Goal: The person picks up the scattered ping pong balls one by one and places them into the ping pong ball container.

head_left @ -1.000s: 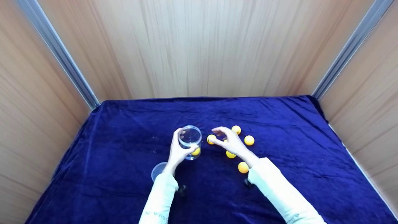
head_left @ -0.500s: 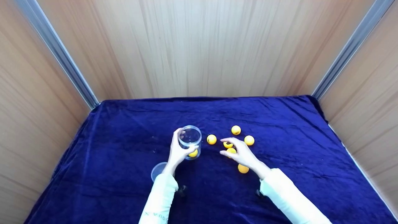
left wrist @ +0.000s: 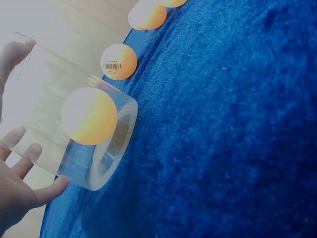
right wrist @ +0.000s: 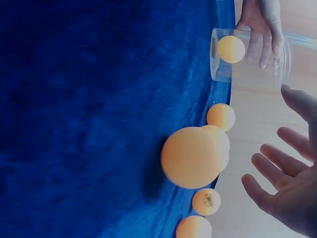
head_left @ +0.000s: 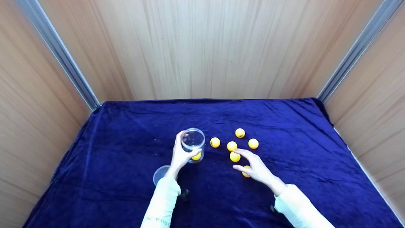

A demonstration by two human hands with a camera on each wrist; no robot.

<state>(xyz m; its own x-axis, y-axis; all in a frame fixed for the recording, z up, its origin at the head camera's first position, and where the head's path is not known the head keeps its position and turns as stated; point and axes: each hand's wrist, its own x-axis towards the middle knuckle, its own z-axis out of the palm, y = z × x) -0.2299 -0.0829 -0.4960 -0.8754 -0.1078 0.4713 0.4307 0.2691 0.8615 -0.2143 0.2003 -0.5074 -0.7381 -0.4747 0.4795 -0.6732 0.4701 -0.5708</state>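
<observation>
My left hand (head_left: 182, 157) grips a clear cylindrical jar (head_left: 193, 138) standing upright on the cloth, its mouth uncovered. One yellow ping-pong ball (left wrist: 89, 116) lies inside the jar at its bottom. My right hand (head_left: 257, 167) hovers with spread fingers over the loose balls, holding nothing. Nearest to it are a ping-pong ball (head_left: 235, 156) just off the fingertips and another ball (head_left: 245, 173) partly hidden under the hand. Farther off lie a ball (head_left: 232, 146), a ball (head_left: 215, 142) beside the jar, a ball (head_left: 240, 133) and a ball (head_left: 253, 143).
A round translucent lid (head_left: 160, 174) lies on the dark blue velvet cloth (head_left: 110, 177), partly behind my left forearm. Wooden panels (head_left: 208, 50) with metal corner posts enclose the table at the back and on both sides.
My right hand has drawn back from beside the jar, moving right and nearer to me, uncovering several balls. The ball in the jar has rolled slightly left. My left hand stays put.
</observation>
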